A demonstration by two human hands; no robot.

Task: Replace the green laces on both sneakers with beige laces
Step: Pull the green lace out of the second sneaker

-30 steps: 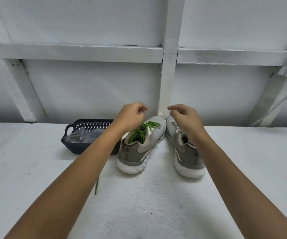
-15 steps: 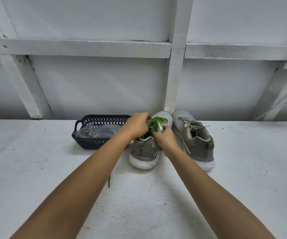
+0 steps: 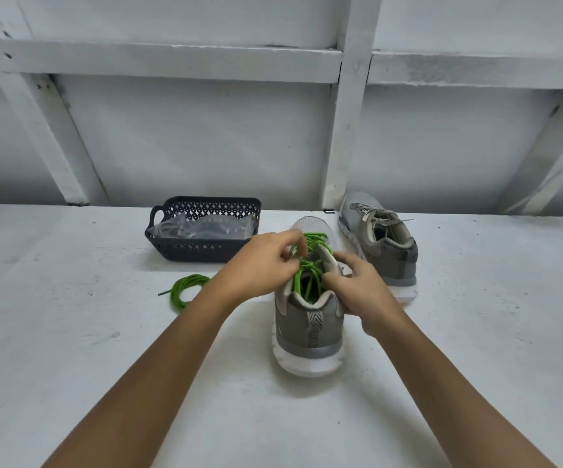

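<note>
The fingers (image 3: 288, 256) of the left hand (image 3: 263, 268) were curled tight, pinching the bright green lace (image 3: 307, 265) at its knot. The right hand (image 3: 357, 288) gripped the collar of the near grey mesh sneaker (image 3: 307, 322), steadying it. This looked like the unlacing step, and the knot wanted picking loose next. The far grey sneaker (image 3: 379, 244) already wore beige laces (image 3: 369, 211), and a coiled green lace (image 3: 185, 292) lay loose on the white table (image 3: 70, 332).
</note>
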